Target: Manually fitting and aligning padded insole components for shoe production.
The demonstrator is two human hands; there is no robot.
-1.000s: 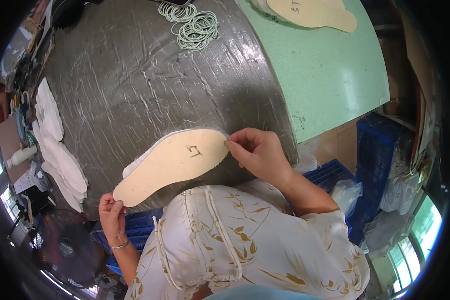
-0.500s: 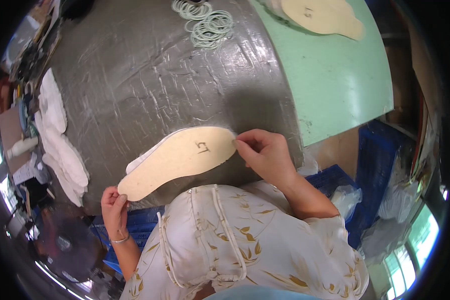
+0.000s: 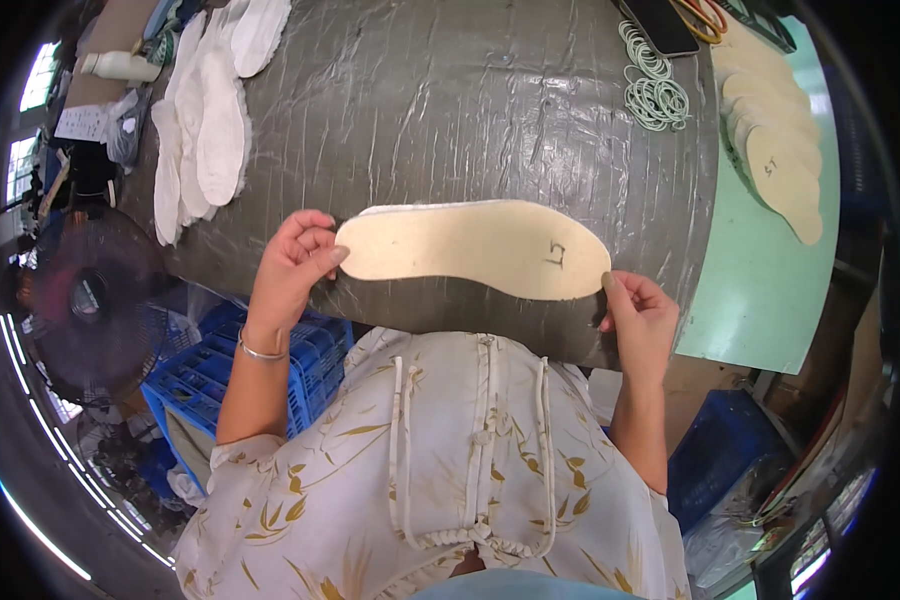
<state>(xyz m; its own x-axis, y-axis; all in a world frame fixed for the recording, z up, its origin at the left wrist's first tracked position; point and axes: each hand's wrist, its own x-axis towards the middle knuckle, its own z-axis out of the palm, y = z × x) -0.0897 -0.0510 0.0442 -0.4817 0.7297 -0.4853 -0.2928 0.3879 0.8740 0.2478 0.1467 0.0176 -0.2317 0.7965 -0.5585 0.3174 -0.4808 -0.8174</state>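
Observation:
A cream insole [image 3: 460, 245] with a dark handwritten mark lies across in front of me, held by both ends. Along its far edge shows a thin strip of white material under it. My left hand [image 3: 298, 262] pinches the narrow heel end between thumb and fingers; a bracelet circles that wrist. The wide toe end is pinched by my right hand [image 3: 637, 305]. Whether the insole touches the table or hangs just above it, I cannot tell.
White fluffy insoles [image 3: 210, 120] lie at the table's [image 3: 400, 120] left. Pale green rings [image 3: 656, 95] and a phone [image 3: 660, 25] are at back right. Cream insoles [image 3: 782, 150] overlap on a green board [image 3: 770, 310]. A fan [image 3: 90, 305] and blue crate [image 3: 230, 370] stand left.
My view has swung toward the left, so the table's things appear further right. The insole now lies more level across, still pinched at both ends.

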